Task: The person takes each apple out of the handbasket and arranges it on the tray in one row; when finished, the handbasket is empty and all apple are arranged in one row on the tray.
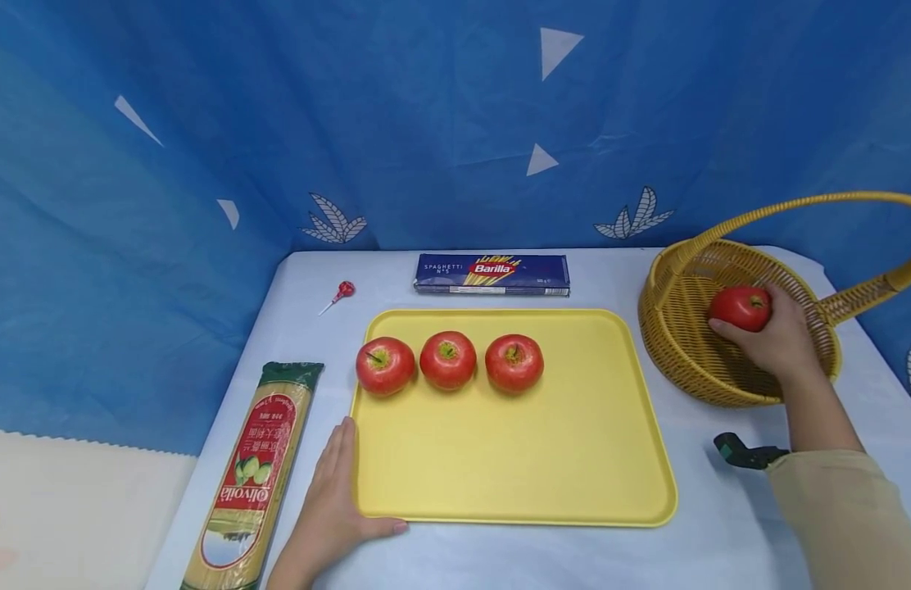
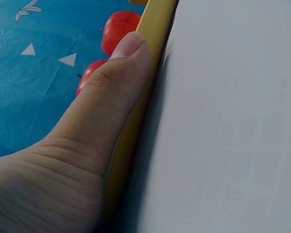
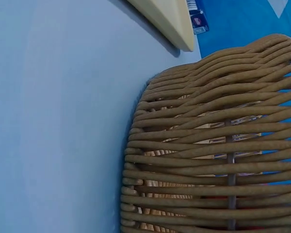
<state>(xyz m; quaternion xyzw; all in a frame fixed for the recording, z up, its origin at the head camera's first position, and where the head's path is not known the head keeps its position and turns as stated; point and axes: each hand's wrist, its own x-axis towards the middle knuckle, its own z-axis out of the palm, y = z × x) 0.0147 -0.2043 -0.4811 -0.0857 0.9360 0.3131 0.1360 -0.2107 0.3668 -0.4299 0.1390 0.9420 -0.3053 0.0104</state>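
Note:
Inside the wicker basket (image 1: 665,344) at the right, my right hand (image 1: 783,336) grips a red apple (image 1: 739,307) between thumb and fingers. The right wrist view has only the woven side of the basket (image 3: 218,145); hand and grip are hidden there. My left hand (image 1: 333,500) rests at the near left corner of the yellow tray (image 1: 514,459), fingers straight along its left edge and thumb along the front rim. Three red apples, a left one (image 1: 385,366), a middle one (image 1: 448,360) and a right one (image 1: 514,363), sit in a row toward the tray's back.
A blue spaghetti box (image 1: 492,274) lies behind the tray. A red lollipop (image 1: 337,297) lies at the back left. Left of my left hand is a long pasta packet (image 1: 252,483). The basket's tall handle (image 1: 817,201) arches over its opening. A blue curtain (image 1: 455,123) hangs behind.

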